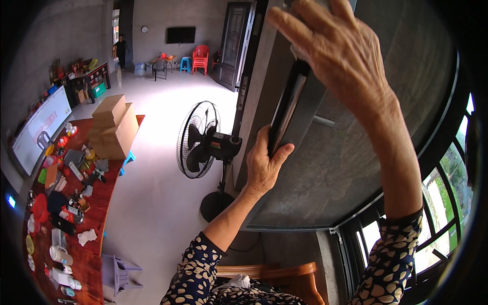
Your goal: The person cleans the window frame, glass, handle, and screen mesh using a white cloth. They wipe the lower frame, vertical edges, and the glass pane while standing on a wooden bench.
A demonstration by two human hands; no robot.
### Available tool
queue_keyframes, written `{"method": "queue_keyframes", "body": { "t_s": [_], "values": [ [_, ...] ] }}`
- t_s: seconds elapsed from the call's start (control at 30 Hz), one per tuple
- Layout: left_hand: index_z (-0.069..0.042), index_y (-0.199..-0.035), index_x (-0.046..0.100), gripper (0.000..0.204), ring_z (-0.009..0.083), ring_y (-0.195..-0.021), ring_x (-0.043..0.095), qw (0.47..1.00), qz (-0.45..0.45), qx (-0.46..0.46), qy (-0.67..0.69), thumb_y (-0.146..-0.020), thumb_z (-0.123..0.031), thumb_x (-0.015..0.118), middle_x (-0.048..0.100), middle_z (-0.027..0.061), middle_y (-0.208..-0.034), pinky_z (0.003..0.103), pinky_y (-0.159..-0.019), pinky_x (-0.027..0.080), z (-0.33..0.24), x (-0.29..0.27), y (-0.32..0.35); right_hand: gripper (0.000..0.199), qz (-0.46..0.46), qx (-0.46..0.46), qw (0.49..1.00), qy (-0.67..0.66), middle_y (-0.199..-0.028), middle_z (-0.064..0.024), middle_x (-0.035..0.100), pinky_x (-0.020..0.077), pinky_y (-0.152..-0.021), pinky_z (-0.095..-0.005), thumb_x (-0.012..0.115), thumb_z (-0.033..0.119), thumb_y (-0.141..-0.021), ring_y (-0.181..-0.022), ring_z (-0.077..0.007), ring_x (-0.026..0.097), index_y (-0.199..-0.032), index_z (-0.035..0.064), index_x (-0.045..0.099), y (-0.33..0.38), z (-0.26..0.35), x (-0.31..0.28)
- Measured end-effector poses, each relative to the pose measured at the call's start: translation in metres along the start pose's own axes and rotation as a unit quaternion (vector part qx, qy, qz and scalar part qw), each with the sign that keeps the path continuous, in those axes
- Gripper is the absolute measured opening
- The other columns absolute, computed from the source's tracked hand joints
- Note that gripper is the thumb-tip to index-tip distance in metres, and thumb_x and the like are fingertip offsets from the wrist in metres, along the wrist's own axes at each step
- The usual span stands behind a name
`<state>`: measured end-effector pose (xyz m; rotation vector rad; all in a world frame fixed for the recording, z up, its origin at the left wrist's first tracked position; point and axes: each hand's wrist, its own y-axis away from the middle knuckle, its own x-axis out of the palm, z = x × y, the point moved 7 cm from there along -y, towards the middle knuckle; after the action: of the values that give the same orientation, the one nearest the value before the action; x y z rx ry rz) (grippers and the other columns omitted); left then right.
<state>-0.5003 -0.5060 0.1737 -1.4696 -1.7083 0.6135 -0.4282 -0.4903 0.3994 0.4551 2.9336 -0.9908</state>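
Note:
My left hand (264, 166) is closed around the lower end of a long black bar with a shiny silver face (288, 109), its thumb lying to the right. This bar slants up along the edge of a tall dark grey panel (356, 152). At the bar's upper end is my right hand (343, 53), raised high with its fingers stretched out and slightly blurred. Its palm faces the panel and bar, and the thumb is mostly hidden. A small pale bit shows beneath its fingers; I cannot make out what it is.
A black standing fan (218, 145) is left of my left arm. Further left, a red-brown table (114, 190) carries cardboard boxes (114, 134) and clutter. A purple plastic chair (119, 274) and wooden seat (295, 274) are near me. Another person (121, 51) stands far back.

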Motion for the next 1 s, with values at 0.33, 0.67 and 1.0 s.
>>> {"method": "queue_keyframes", "body": {
  "t_s": [0.33, 0.67, 1.0],
  "values": [
    [-0.001, -0.126, 0.044, 0.062, 0.0147, -0.083, 0.057, 0.995, 0.060, -0.063, 0.037, -0.089, -0.046, 0.063, 0.061, 0.0082, -0.094, 0.029, -0.075, 0.047, 0.015, 0.006, 0.003, 0.038, 0.020, 0.023, 0.997, 0.071, -0.096, -0.0069, 0.049, 0.0522, -0.069, -0.0274, 0.071, 0.005, -0.073, -0.090, -0.0230, 0.048, -0.108, 0.0109, 0.059, -0.004, 0.015, 0.000],
    [-0.002, -0.122, 0.046, 0.065, 0.0192, -0.078, 0.060, 0.999, 0.034, -0.035, -0.002, -0.085, -0.051, 0.065, 0.060, 0.0097, -0.086, 0.031, -0.069, 0.049, 0.017, 0.005, 0.002, 0.045, -0.100, 0.036, 0.988, 0.108, -0.122, -0.0014, 0.053, 0.0583, -0.075, -0.0305, 0.067, 0.008, -0.081, -0.108, -0.0241, 0.054, -0.121, 0.0261, 0.058, 0.013, -0.013, -0.001],
    [-0.004, -0.121, 0.048, 0.062, 0.0213, -0.074, 0.064, 0.999, 0.006, -0.034, -0.003, -0.083, -0.050, 0.067, 0.062, 0.0094, -0.082, 0.033, -0.065, 0.050, 0.018, 0.000, 0.001, 0.041, -0.185, 0.187, 0.962, -0.072, -0.116, -0.0086, 0.047, 0.0575, -0.062, -0.0338, 0.078, 0.018, -0.069, -0.096, -0.0313, 0.054, -0.105, 0.0278, 0.062, 0.064, -0.006, 0.009]
  ]
}}
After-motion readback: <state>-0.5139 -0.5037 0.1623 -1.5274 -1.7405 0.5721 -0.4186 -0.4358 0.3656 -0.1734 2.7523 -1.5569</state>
